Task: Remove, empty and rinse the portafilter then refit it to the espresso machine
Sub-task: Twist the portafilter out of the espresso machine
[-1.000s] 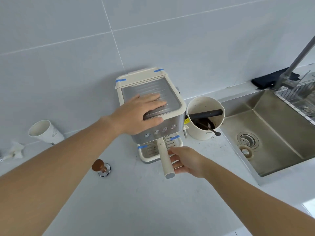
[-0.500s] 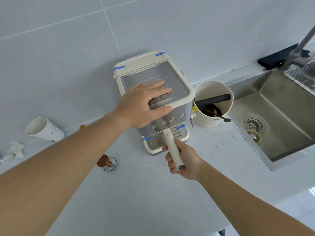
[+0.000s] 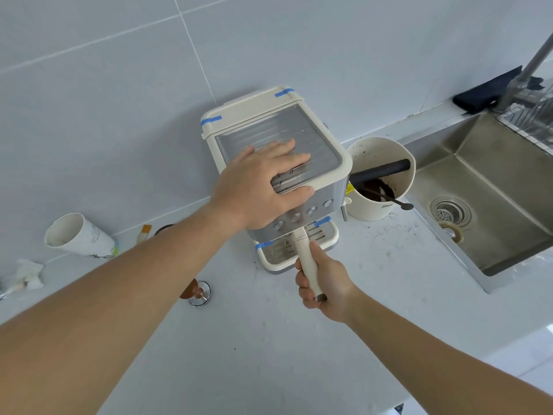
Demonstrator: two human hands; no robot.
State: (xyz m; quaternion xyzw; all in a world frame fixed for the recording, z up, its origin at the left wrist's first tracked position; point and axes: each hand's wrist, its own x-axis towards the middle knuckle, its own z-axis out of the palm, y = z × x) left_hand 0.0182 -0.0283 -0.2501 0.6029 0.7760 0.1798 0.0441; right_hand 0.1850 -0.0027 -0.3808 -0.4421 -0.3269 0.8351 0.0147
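The espresso machine [image 3: 278,163] stood on the pale bench [image 3: 239,339], backed against the grey tiled wall, with strips of blue tape at its corners. The person's left hand [image 3: 263,187] lay flat on the machine's ridged metal top, fingers spread and fairly straight, the thumb hooked over the front edge just above the row of round buttons. The right hand [image 3: 323,283] was wrapped around the cream handle of the portafilter [image 3: 305,256], fingers curled on its left side and the thumb on the other. The handle stuck out from under the front of the machine, over the drip tray [image 3: 299,250], pointing towards the person; its head was hidden beneath the machine body (so how it sat in the group could not be seen).

Just right of the machine sat a cream knock box [image 3: 380,181] with a dark bar across its mouth, dark coffee grounds inside and a small black spoon [image 3: 398,203] leaning out over its rim. Loose grounds were scattered on the bench near it. Further right was the steel sink [image 3: 493,205], with a round drain strainer in its floor and a dark cloth [image 3: 490,88] lying behind it by the tap.

To the left, a tamper [image 3: 196,290] with a brown wooden knob rested on the bench in front of the left forearm. A white paper cup [image 3: 77,235] lay tipped near the wall, and a crumpled tissue [image 3: 27,275] sat at the far left edge.
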